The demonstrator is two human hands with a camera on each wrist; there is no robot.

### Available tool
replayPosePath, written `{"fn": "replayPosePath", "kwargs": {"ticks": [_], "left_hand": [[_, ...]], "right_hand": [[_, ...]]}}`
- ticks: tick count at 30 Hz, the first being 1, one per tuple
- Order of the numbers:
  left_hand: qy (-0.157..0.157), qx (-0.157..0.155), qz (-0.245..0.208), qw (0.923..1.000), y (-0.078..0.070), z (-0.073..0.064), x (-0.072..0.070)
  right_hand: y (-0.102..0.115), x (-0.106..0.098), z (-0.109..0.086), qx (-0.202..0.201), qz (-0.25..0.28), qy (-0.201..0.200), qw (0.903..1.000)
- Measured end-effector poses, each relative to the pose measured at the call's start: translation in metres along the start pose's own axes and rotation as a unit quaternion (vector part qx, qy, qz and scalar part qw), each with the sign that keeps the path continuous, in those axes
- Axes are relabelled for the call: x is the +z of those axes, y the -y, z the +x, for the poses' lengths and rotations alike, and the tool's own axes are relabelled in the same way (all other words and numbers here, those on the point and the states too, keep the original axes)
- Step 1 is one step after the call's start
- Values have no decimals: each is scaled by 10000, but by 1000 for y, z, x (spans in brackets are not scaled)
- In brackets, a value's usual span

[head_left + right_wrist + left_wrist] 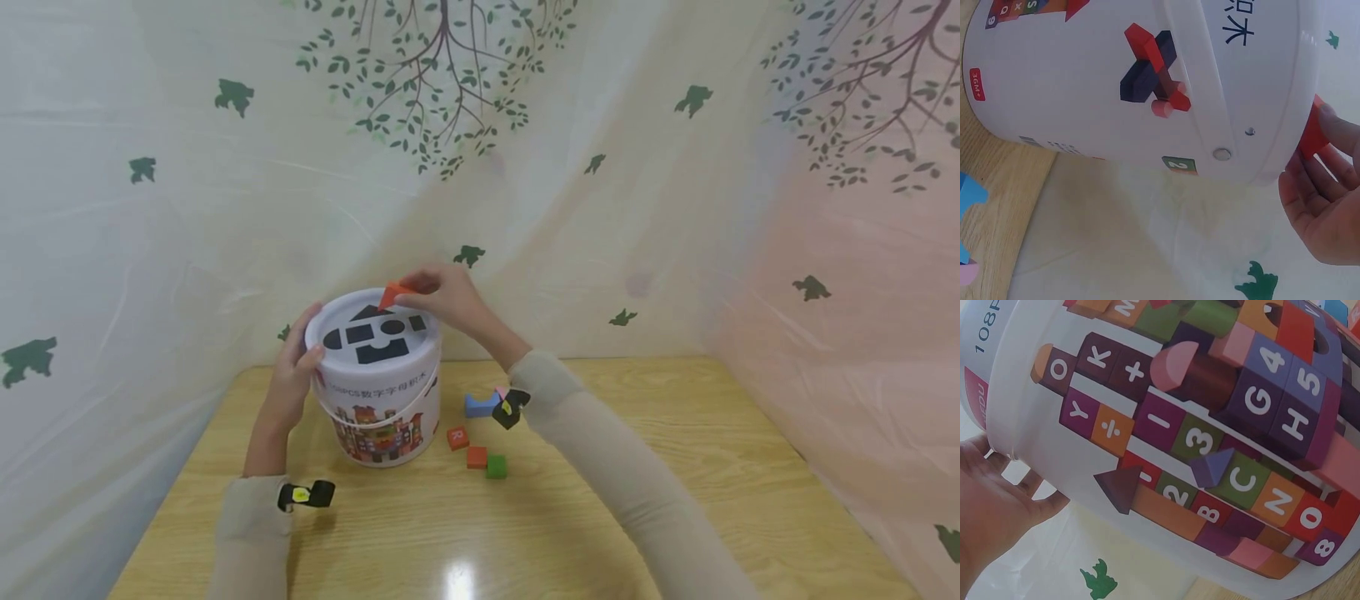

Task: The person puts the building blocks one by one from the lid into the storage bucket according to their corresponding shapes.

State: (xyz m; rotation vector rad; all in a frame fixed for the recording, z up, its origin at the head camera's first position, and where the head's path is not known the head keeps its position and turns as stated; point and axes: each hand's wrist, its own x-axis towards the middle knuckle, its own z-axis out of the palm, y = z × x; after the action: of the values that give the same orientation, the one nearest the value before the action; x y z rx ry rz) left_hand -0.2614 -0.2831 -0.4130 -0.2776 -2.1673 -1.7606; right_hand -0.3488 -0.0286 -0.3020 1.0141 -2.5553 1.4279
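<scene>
One red block point(392, 294), probably triangular, pinched in the right hand point(444, 293) at one o'clock on the sorter lid point(344, 357), by the triangular hole point(371, 313). I'd match corners first, left hand point(291, 371) gripping the bucket point(375, 440) at nine o'clock.

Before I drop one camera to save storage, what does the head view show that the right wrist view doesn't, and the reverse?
Only the head view: the lid's shaped openings, the left hand gripping the rim, the red R block and the green block.

Only the right wrist view: the green printed 2 near the rim.

Both: the bucket, the right hand holding the orange-red block, the blue block and the table.
</scene>
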Motion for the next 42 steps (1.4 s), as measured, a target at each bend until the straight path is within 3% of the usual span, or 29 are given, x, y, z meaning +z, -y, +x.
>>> {"fn": "replayPosePath", "kwargs": {"ticks": [12,22,35,42], "left_hand": [[-3,56,16,10000,1,1,-1],[-5,60,41,10000,2,1,-1],[11,99,45,9999,4,2,-2],[4,86,19,10000,4,3,-1]], "right_hand": [[7,15,3,283,-651,-153,9974],[13,28,4,95,-1718,-352,9845],[15,33,11,135,-1913,-302,9810],[15,37,13,201,-1753,-345,9837]]}}
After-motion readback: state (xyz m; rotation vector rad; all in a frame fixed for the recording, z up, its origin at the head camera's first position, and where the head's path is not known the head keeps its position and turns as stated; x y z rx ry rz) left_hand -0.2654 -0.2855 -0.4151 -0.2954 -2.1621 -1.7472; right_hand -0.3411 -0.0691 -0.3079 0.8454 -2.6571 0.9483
